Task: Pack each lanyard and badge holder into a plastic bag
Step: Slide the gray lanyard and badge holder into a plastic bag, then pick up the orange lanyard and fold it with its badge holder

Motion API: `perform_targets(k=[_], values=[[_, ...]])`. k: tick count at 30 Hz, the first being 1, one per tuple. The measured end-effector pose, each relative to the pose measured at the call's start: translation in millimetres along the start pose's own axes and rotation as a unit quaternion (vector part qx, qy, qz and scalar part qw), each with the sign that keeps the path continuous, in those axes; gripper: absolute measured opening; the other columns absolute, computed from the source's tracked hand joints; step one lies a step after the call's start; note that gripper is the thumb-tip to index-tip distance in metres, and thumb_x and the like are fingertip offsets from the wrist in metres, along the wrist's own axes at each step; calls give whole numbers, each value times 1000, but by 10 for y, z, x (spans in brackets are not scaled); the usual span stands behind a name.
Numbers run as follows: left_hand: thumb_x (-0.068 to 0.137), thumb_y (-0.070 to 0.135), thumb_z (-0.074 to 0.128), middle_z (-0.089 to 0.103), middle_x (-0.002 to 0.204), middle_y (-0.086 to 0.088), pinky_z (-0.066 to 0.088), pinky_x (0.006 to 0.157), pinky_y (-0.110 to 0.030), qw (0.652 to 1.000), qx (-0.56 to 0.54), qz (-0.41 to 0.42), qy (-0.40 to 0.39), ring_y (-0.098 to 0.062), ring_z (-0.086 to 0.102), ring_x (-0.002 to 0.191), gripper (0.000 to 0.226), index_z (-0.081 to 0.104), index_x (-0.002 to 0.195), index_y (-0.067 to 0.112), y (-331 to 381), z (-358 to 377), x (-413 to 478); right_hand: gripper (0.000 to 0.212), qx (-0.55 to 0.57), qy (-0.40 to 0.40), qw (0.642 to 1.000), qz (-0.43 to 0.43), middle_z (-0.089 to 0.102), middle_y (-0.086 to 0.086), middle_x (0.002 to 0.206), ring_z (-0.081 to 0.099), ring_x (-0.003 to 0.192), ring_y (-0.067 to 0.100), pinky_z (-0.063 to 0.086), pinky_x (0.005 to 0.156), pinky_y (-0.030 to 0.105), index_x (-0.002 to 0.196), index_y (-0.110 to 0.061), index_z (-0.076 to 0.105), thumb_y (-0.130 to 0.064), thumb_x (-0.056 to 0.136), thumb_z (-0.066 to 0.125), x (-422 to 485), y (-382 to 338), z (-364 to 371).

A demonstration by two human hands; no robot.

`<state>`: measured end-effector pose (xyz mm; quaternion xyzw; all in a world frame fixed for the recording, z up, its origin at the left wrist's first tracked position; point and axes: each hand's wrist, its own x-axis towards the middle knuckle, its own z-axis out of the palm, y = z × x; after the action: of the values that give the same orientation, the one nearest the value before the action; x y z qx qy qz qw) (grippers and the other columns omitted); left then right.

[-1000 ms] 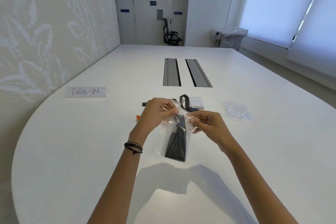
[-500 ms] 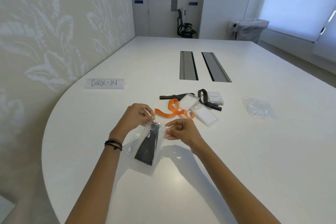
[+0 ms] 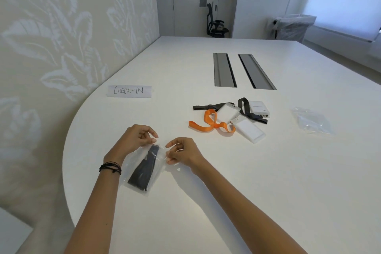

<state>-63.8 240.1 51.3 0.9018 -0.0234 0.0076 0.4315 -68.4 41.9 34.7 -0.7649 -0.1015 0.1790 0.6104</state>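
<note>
The single wide-angle head view sits above the near edge of the large white rounded table (image 3: 257, 171), looking forward and down its length toward the pale grey door (image 3: 195, 12) at the far end. Both forearms (image 3: 97, 212) enter from the bottom edge, so the left hand (image 3: 135, 140) and right hand (image 3: 185, 151), at the clear plastic bag (image 3: 144, 171), lie close below the viewpoint, left of centre.
</note>
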Motion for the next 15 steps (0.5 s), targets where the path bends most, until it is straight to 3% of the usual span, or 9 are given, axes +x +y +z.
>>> perform_targets(k=[3, 8, 12, 15], values=[[77, 8, 74, 59, 55, 6, 44, 60, -17, 1000, 1, 4, -7, -3, 53, 54, 9, 70, 79, 16, -81, -41, 14, 19, -7, -8, 1000, -2, 69, 25, 85, 64, 47, 7, 54, 53, 15, 101, 6, 61, 0, 83, 66, 52, 21, 48], [77, 10, 74, 59, 58, 5, 44, 61, -18, 1000, -2, -6, -17, -6, 52, 57, 8, 71, 80, 17, -188, -74, 50, 5, -61, -14, 998, -21, 67, 15, 77, 64, 51, 13, 56, 54, 20, 88, 0, 63, -4, 86, 61, 68, 5, -84], [81, 19, 71, 63, 68, 3, 40, 62, -19, 999, 23, -11, -23, -11, 52, 65, 4, 71, 84, 21, -225, -65, 86, 13, -96, 19, 994, -56, 63, 8, 74, 62, 49, 9, 55, 49, 23, 83, -6, 60, 2, 88, 51, 58, -20, -382], [85, 20, 66, 68, 75, -1, 46, 61, -22, 999, 34, -20, -30, -14, 60, 72, 4, 69, 87, 18, -185, -51, 130, 16, -132, 63, 986, -83, 63, 5, 75, 61, 50, 6, 55, 47, 23, 87, -6, 61, 4, 88, 48, 45, -19, -661]])
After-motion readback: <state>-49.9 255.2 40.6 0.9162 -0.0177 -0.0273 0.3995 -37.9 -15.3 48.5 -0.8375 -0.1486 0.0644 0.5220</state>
